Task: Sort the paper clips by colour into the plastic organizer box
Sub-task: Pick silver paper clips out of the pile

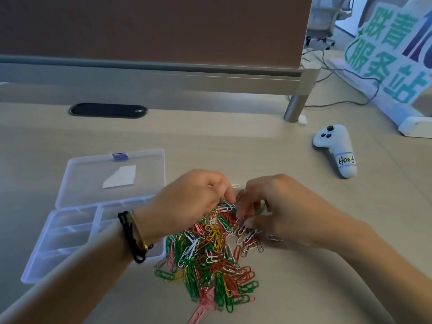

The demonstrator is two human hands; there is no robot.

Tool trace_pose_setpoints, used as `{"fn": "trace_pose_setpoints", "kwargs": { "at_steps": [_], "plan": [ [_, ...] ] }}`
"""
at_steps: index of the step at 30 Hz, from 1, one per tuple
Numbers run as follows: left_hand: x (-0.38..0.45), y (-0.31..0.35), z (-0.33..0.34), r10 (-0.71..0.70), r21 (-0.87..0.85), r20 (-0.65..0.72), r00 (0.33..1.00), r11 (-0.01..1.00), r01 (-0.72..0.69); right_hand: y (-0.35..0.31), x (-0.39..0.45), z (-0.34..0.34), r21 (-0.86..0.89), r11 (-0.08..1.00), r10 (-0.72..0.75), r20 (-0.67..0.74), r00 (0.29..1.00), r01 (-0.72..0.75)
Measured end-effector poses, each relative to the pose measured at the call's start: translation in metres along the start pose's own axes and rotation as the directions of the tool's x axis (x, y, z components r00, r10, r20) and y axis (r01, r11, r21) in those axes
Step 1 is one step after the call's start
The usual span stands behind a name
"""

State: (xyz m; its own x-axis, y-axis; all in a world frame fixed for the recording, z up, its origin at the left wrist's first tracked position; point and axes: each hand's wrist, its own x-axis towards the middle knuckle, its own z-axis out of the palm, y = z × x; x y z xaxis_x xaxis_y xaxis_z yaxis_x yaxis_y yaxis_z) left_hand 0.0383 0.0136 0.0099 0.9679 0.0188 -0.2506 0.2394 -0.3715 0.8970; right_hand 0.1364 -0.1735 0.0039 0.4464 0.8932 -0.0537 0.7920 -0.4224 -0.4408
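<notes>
Head view: both hands, left [198,197] and right [275,206], fingers curled, pinching into mixed-colour wire paper clip heap [210,260]. Lift single colour cleanly, shake tangles loose, carry to clear plastic organizer box [58,239].

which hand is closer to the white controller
Right. The right hand lies over the paper clips, just down-left of the white controller; the left hand is farther left.

Handwritten "H006" on the white controller's label [346,160] — large Chinese characters "服务站" on the sign [388,59].
</notes>
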Motion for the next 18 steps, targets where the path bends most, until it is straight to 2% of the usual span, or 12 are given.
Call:
{"fn": "trace_pose_setpoints", "kwargs": {
  "at_steps": [3, 5, 10, 15, 18],
  "plan": [
    [-0.002, -0.009, 0.004, 0.097, 0.081, -0.021, 0.995, 0.992, -0.095, -0.002, 0.004, 0.006, -0.027, 0.999, -0.035, -0.018, 0.999, 0.034],
    [-0.004, -0.017, 0.003, 0.176, 0.199, -0.110, 0.978, 0.968, -0.151, -0.003, 0.005, 0.009, -0.059, 0.997, -0.053, -0.008, 0.999, 0.052],
    [-0.004, -0.026, 0.001, 0.267, 0.406, -0.262, 0.927, 0.902, -0.145, -0.004, 0.001, 0.009, -0.128, 0.991, -0.034, -0.025, 0.999, 0.031],
    [-0.002, -0.025, 0.013, 0.284, 0.631, -0.238, 0.929, 0.772, -0.074, -0.002, -0.007, 0.000, 0.008, 0.999, 0.043, -0.063, 0.997, -0.043],
    [-0.001, -0.021, 0.019, 0.326, 0.734, -0.216, 0.920, 0.676, -0.067, 0.002, -0.008, -0.003, -0.026, 0.997, 0.069, -0.085, 0.994, -0.071]
  ]
}}
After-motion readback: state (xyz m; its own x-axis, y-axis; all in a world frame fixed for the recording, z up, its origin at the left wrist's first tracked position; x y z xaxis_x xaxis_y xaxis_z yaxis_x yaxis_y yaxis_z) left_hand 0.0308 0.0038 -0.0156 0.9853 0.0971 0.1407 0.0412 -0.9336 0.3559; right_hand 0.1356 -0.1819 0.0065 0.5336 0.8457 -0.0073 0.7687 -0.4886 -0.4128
